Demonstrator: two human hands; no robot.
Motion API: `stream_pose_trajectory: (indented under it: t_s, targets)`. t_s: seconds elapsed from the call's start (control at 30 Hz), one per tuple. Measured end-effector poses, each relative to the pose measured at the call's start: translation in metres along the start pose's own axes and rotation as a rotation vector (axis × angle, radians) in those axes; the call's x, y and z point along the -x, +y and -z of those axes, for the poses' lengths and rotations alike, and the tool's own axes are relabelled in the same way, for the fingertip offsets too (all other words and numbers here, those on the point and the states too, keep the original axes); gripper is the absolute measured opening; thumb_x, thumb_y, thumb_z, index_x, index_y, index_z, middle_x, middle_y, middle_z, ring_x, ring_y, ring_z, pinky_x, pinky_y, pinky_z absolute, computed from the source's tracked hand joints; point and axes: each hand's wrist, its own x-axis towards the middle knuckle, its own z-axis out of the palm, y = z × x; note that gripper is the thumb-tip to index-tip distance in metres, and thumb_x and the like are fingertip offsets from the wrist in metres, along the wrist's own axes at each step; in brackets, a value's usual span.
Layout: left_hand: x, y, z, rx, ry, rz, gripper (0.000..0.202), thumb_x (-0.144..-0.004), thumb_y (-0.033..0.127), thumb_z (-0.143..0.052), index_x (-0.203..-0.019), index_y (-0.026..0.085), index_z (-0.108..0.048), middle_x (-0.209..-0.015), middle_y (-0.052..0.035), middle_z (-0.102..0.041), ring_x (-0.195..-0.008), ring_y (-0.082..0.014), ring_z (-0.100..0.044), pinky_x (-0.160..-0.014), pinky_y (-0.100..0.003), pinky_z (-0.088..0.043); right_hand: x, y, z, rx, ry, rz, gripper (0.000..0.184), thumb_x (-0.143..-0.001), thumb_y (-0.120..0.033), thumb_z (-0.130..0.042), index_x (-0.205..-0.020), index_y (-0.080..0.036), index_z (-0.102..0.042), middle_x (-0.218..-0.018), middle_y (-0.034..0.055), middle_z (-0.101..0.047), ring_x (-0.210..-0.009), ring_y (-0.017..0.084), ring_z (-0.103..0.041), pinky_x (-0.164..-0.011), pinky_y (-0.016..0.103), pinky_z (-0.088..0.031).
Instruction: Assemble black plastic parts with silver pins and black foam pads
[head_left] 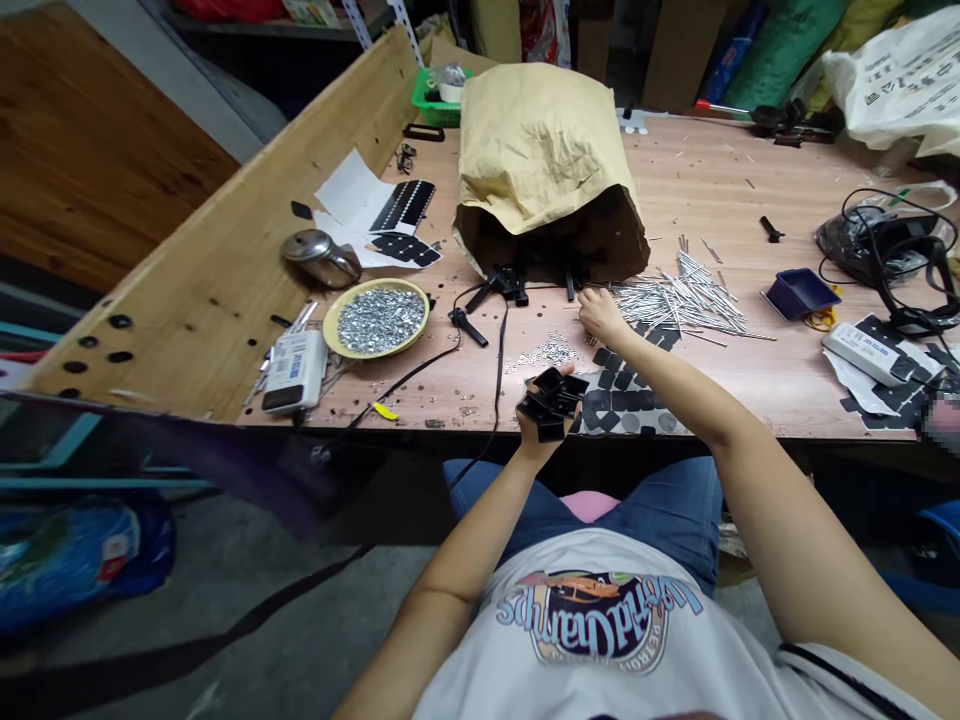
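My left hand [534, 425] is closed around several black plastic parts [553, 392], held just above the table's front edge. Across from it, my right hand [602, 318] reaches over the table with its fingers pinched together; what they hold, if anything, is too small to make out. Beside that hand lies a pile of thin metal rods [686, 300]. Small metal pieces [556, 350] are scattered between my two hands. Black adhesive pads [622, 400] on a sheet lie under my right forearm. More black plastic parts [514, 285] spill from the mouth of a large brown paper bag [536, 140].
A yellow bowl [334, 335] full of small metal pieces stands on the left, near a metal pot [321, 258] and a white box-shaped device [296, 370]. A black cord [499, 370] crosses the tabletop. On the right are a dark blue tray [802, 292] and a black headset-like frame [911, 275].
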Motion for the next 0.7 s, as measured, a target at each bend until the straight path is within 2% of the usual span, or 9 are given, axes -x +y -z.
stream_pose_trajectory:
  t_s: [0.13, 0.23, 0.33, 0.37, 0.43, 0.53, 0.7]
  targets:
    - [-0.002, -0.003, 0.0, -0.067, 0.013, -0.084, 0.028, -0.074, 0.026, -0.067, -0.102, 0.022, -0.065, -0.091, -0.0054, -0.071, -0.09, -0.0228, -0.068, -0.084, -0.04, -0.055, 0.022, 0.017, 0.016, -0.062, 0.054, -0.015, 0.039, -0.089, -0.003, -0.027, -0.113, -0.007, -0.057, -0.092, 0.0161, -0.065, -0.081, 0.021, -0.055, -0.072, 0.033, -0.035]
    - [-0.002, -0.009, -0.002, -0.094, -0.012, -0.181, 0.028, -0.073, 0.022, -0.067, -0.101, 0.022, -0.065, -0.092, -0.0053, -0.071, -0.09, -0.0225, -0.069, -0.081, -0.037, -0.056, 0.054, 0.03, 0.048, -0.231, 0.17, 0.03, 0.032, -0.091, -0.011, -0.031, -0.107, -0.013, -0.06, -0.09, 0.0118, -0.063, -0.073, 0.017, -0.055, -0.065, 0.03, -0.036]
    - [-0.002, -0.012, -0.005, -0.102, -0.05, -0.256, 0.03, -0.075, 0.019, -0.062, -0.105, 0.022, -0.063, -0.101, -0.007, -0.071, -0.093, -0.0228, -0.068, -0.082, -0.036, -0.056, 0.095, 0.033, 0.092, -0.451, 0.386, 0.201, 0.027, -0.094, -0.02, -0.035, -0.101, -0.018, -0.062, -0.093, 0.0074, -0.06, -0.078, 0.016, -0.055, -0.068, 0.03, -0.04]
    - [-0.002, -0.012, -0.006, -0.117, -0.06, -0.281, 0.031, -0.077, 0.018, -0.06, -0.107, 0.021, -0.062, -0.103, -0.0074, -0.07, -0.094, -0.0226, -0.068, -0.082, -0.036, -0.056, 0.109, 0.03, 0.105, -0.512, 0.424, 0.275, 0.026, -0.095, -0.021, -0.036, -0.1, -0.02, -0.062, -0.092, 0.0059, -0.06, -0.08, 0.016, -0.055, -0.069, 0.03, -0.041]
    - [-0.002, -0.01, -0.008, -0.152, -0.066, -0.336, 0.031, -0.079, 0.017, -0.055, -0.109, 0.021, -0.06, -0.104, -0.0074, -0.07, -0.095, -0.022, -0.068, -0.084, -0.036, -0.056, 0.132, 0.018, 0.125, -0.575, 0.401, 0.414, 0.023, -0.095, -0.022, -0.039, -0.095, -0.02, -0.062, -0.088, 0.0047, -0.059, -0.078, 0.015, -0.054, -0.068, 0.029, -0.042]
    - [-0.001, -0.007, -0.013, -0.189, -0.058, -0.381, 0.03, -0.08, 0.017, -0.053, -0.11, 0.021, -0.059, -0.103, -0.0072, -0.071, -0.093, -0.0213, -0.069, -0.082, -0.034, -0.056, 0.154, -0.006, 0.134, -0.513, 0.293, 0.499, 0.022, -0.094, -0.016, -0.04, -0.086, -0.016, -0.061, -0.081, 0.0052, -0.057, -0.075, 0.014, -0.052, -0.066, 0.028, -0.041]
    - [0.003, -0.004, -0.017, -0.257, 0.002, -0.378, 0.028, -0.082, 0.017, -0.051, -0.109, 0.019, -0.058, -0.098, -0.0069, -0.071, -0.09, -0.0203, -0.069, -0.079, -0.033, -0.056, 0.167, -0.028, 0.124, -0.386, 0.259, 0.43, 0.021, -0.091, -0.007, -0.04, -0.084, -0.013, -0.059, -0.084, 0.0078, -0.056, -0.074, 0.014, -0.05, -0.064, 0.028, -0.04]
